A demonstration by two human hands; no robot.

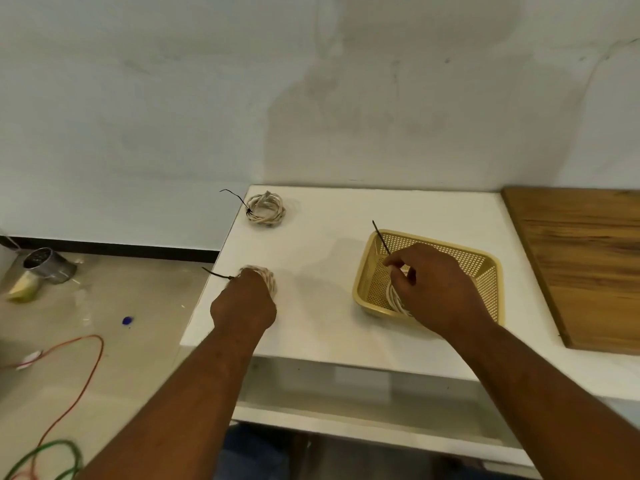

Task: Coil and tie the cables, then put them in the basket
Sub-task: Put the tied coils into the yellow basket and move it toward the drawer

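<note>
My right hand (434,289) holds a white coiled cable (394,297) inside the yellow mesh basket (485,263), a black tie tail sticking up from the coil. My left hand (244,304) grips a second white coil (266,277) on the white table near its left edge; a black tie end pokes out to the left. A third tied coil (266,209) lies alone at the table's far left corner.
A white table (329,271) stands against the wall, with a wooden board (585,265) at its right. On the floor to the left lie a metal can (48,265), an orange wire (86,368) and a green wire (45,455).
</note>
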